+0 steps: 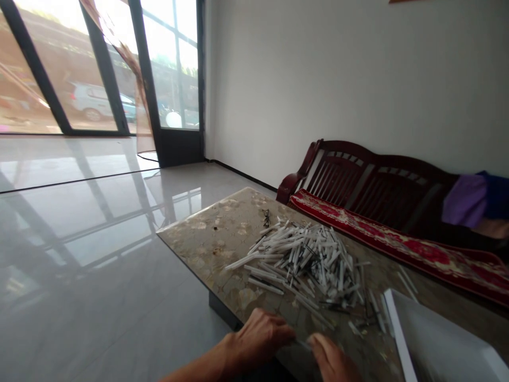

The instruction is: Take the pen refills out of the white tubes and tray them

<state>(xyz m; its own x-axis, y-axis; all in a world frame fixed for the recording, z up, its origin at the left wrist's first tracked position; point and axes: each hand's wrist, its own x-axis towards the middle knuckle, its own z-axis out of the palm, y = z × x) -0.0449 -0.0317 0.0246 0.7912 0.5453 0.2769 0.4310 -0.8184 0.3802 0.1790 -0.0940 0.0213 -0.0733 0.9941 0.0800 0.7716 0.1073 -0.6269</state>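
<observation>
Fingers (pixel 283 331) of the left hand (pixel 262 330) and right hand (pixel 331 358) look clamped on a thin stick (pixel 303 344) spanning between them, though my feed is blurred there. I see it by the near edge of the table (pixel 194 231), before the heap of sticks (pixel 308 260); a white tray (pixel 397 335) sits rightward.

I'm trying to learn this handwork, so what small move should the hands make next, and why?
I'd probably hold the left hand steady and gently draw the right hand away from it. Both appear to pinch one thin piece, blurred here, and the pile lies beyond them, leaving that short sideways pull unobstructed.
</observation>
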